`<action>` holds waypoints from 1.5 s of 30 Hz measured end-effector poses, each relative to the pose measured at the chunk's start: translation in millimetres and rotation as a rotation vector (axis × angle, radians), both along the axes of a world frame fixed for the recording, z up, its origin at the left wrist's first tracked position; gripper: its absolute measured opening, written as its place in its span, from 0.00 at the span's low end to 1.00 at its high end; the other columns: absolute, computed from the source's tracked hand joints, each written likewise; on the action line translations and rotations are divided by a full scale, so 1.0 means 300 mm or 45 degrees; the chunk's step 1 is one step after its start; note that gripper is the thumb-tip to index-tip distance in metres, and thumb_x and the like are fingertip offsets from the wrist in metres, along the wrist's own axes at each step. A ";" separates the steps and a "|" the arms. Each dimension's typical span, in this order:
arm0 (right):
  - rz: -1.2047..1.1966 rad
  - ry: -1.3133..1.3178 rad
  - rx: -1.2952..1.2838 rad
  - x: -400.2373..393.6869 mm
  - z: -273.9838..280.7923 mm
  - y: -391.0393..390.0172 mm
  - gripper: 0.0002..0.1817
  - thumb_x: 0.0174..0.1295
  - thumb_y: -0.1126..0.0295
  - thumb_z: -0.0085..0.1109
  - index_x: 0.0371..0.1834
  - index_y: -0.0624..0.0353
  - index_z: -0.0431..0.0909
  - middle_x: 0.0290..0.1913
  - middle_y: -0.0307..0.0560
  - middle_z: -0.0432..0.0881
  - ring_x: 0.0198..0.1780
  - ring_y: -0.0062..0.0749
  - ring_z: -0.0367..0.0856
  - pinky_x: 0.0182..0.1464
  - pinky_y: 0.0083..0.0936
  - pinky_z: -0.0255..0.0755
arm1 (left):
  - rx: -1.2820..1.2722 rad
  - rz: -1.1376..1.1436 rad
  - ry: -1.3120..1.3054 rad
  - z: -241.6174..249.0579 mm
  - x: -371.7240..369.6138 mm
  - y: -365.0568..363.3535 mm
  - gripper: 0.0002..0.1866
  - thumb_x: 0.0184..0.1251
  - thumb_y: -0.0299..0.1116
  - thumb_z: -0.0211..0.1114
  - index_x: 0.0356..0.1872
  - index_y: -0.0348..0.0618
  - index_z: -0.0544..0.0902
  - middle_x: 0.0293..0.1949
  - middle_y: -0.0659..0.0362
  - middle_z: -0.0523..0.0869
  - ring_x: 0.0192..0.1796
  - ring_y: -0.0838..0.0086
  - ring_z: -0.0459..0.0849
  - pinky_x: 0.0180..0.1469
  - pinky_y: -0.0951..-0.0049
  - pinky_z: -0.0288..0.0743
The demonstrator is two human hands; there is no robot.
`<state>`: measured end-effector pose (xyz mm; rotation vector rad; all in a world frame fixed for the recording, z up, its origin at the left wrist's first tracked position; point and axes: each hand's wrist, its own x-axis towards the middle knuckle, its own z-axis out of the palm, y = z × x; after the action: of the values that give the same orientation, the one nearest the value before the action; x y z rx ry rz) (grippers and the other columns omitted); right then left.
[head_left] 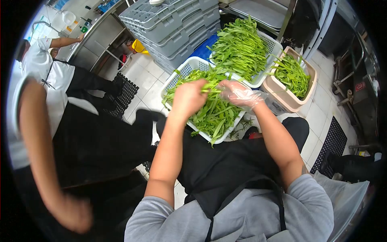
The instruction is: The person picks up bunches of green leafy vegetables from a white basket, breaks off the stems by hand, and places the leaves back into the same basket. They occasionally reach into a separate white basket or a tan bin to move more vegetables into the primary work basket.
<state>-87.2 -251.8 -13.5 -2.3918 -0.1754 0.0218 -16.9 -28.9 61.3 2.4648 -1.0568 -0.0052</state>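
Holding stems (pixel 212 89), 2 hands (pixel 189 98) (pixel 240 95) partly hide the greens (pixel 215 114) beneath them.

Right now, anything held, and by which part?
Green stems, partway along, in the left hand. The gloved right hand is at them too; its exact grip can't be told.

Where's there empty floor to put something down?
White tiles show between the left black perforated mat and nearer white plastic basket, and between the beige plastic bin and right mat. Crowded: both baskets and bin, piled with leafy green stems.
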 end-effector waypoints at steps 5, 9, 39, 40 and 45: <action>0.028 -0.259 0.073 -0.003 -0.026 -0.002 0.20 0.61 0.65 0.57 0.53 0.62 0.82 0.48 0.64 0.86 0.53 0.60 0.84 0.57 0.47 0.76 | 0.252 -0.134 0.004 -0.163 0.042 -0.068 0.12 0.63 0.36 0.69 0.46 0.46 0.88 0.38 0.42 0.90 0.45 0.45 0.89 0.50 0.47 0.81; -0.051 -0.338 -0.047 -0.018 0.002 0.039 0.12 0.59 0.67 0.59 0.42 0.62 0.83 0.39 0.60 0.86 0.46 0.58 0.84 0.51 0.49 0.76 | 0.262 -0.107 0.071 -0.130 0.025 -0.068 0.10 0.65 0.36 0.69 0.43 0.44 0.88 0.37 0.41 0.89 0.44 0.43 0.88 0.50 0.45 0.80; -0.502 0.352 0.354 0.076 -0.036 0.225 0.47 0.60 0.23 0.56 0.42 0.67 0.88 0.38 0.67 0.88 0.41 0.63 0.85 0.47 0.45 0.78 | -1.106 0.091 0.679 -0.122 -0.010 0.128 0.08 0.76 0.33 0.69 0.40 0.40 0.82 0.30 0.66 0.83 0.34 0.84 0.78 0.38 0.79 0.72; -0.488 0.431 0.351 0.090 -0.093 0.228 0.45 0.60 0.25 0.58 0.43 0.66 0.88 0.39 0.66 0.88 0.41 0.62 0.86 0.47 0.45 0.79 | -1.031 0.053 0.700 -0.126 -0.031 0.113 0.07 0.76 0.32 0.69 0.41 0.39 0.82 0.31 0.64 0.84 0.35 0.82 0.80 0.40 0.77 0.74; -0.141 0.389 0.166 0.111 -0.240 0.200 0.26 0.62 0.46 0.65 0.37 0.63 0.88 0.35 0.61 0.88 0.37 0.53 0.87 0.42 0.44 0.79 | -0.733 -0.307 0.268 -0.115 -0.117 0.058 0.06 0.69 0.25 0.71 0.42 0.36 0.83 0.37 0.57 0.89 0.41 0.70 0.86 0.46 0.70 0.78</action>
<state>-53.8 -191.9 -85.6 -2.2321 0.0965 0.3122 -51.8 -11.6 26.8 1.7757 -1.0747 -0.0306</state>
